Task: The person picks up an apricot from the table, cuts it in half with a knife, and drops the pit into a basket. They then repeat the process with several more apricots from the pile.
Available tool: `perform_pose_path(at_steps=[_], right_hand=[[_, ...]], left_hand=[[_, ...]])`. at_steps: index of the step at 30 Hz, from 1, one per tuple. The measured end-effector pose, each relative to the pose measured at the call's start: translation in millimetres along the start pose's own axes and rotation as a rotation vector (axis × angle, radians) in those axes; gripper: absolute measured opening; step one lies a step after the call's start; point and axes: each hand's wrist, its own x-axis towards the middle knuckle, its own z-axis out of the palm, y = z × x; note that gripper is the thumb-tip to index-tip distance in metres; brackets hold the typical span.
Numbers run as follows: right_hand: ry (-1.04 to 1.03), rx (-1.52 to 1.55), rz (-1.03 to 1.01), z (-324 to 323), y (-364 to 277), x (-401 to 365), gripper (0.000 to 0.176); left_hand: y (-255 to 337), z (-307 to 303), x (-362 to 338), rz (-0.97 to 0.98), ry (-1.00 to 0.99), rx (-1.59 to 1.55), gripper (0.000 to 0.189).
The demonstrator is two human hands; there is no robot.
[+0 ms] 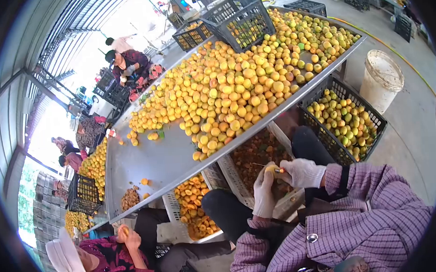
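Observation:
My gloved left hand (264, 194) is closed around a yellow apricot (270, 168) above my lap. Close against it, my gloved right hand (303, 172) grips a small tool (279, 170) with an orange and dark end, which looks like a knife. A thin line sticks out past the apricot, perhaps its blade. Below both hands sits a crate (240, 180) of brown pits or scraps. Beside that, a white crate (171, 206) holds opened orange apricot halves. A heap of whole apricots (235, 89) covers much of the metal table (146, 161) in front of me.
A black crate (380, 124) of greenish apricots and a white bucket (382, 80) stand at right. Another black crate (240, 23) rests on the table. A co-worker in a pale hat (67, 257) sits at lower left, holding a fruit. More people work behind, at left.

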Motion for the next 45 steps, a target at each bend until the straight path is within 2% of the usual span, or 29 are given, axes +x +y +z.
perform_pose_path(at_steps=[1,2,3,4,5,6,7,9,10,12,13,16,19,23,26,29,31,32,35,37,39,42,43,45], right_hand=[[-0.008,-0.098,-0.065,5.2,6.3,-6.8,0.028],[0.095,-0.231,-0.253,-4.8,15.5,5.5,0.025],[0.097,-0.326,-0.259,-7.4,13.2,6.2,0.022],[0.117,-0.355,-0.273,-3.8,16.5,10.1,0.021],[0.211,-0.390,-0.303,-0.8,15.2,8.8,0.020],[0.211,-0.385,-0.258,6.1,16.4,12.0,0.021],[0.243,-0.395,-0.244,12.1,14.5,12.5,0.022],[0.232,-0.413,-0.189,20.5,9.1,12.8,0.027],[0.212,-0.408,-0.190,19.9,4.7,12.6,0.027],[0.186,-0.248,0.096,14.8,-6.7,11.9,0.033],[0.189,-0.118,0.188,10.9,-4.8,13.2,0.034],[0.215,0.017,0.196,5.8,5.7,8.2,0.032],[0.012,0.329,0.171,-5.8,-11.1,-15.0,0.031],[-0.043,0.354,0.176,-3.4,-17.8,-26.4,0.034],[-0.076,0.257,0.182,-2.1,-17.4,-25.8,0.030],[-0.071,0.239,0.189,5.6,-10.8,-26.0,0.037],[-0.089,0.359,0.175,7.3,-6.8,-25.6,0.037],[-0.123,0.398,0.175,13.8,5.4,-20.0,0.039],[-0.185,0.369,0.124,0.3,8.0,-16.7,0.044],[-0.112,0.326,-0.017,10.0,21.2,-13.2,0.046],[-0.148,0.262,0.151,-4.3,-4.1,-15.3,0.045],[-0.095,0.265,0.210,17.2,-13.4,-22.0,0.045],[-0.077,0.250,0.274,22.4,-12.0,-26.3,0.045],[-0.080,0.231,0.247,23.3,-3.7,-21.6,0.045]], left_hand=[[-5.1,1.9,-8.5,0.004,0.025,0.058,0.047],[-0.9,6.9,-6.3,0.046,0.060,0.102,0.043],[3.9,13.0,1.7,0.079,0.090,0.143,0.039],[-1.8,12.2,4.8,0.051,0.160,0.044,0.038],[-5.7,16.0,5.0,0.123,0.175,0.057,0.036],[-12.0,6.4,5.4,0.195,0.128,0.135,0.034],[-8.7,6.8,4.7,0.167,0.125,0.137,0.030],[-15.3,-1.4,9.5,0.064,0.139,-0.186,0.034],[-16.8,-3.6,11.1,0.059,0.157,-0.192,0.034],[-14.4,-8.6,12.0,0.019,0.135,-0.467,0.041],[-12.3,-10.0,11.3,0.019,0.136,-0.468,0.041],[-9.1,-10.2,11.3,0.082,0.001,-0.460,0.046],[-9.1,-4.0,12.4,0.074,-0.078,-0.471,0.048],[-11.7,-1.9,11.9,0.083,-0.054,-0.402,0.050],[-14.6,-8.4,13.4,0.067,-0.122,-0.398,0.052],[-16.0,-7.8,11.6,0.064,-0.112,-0.350,0.055],[-16.9,-5.7,9.4,0.057,-0.121,-0.160,0.061],[-20.1,-9.0,11.6,0.034,-0.095,-0.176,0.060],[-9.2,-12.2,14.0,0.028,-0.135,-0.014,0.055],[2.2,-1.9,13.3,0.084,-0.103,0.136,0.054],[-5.7,-4.6,16.9,0.103,-0.046,0.101,0.056],[-16.0,-7.3,14.7,-0.017,-0.125,-0.374,0.062],[-18.9,-3.1,12.0,-0.044,-0.081,-0.427,0.059],[-22.9,0.7,12.0,-0.049,-0.078,-0.406,0.055]])
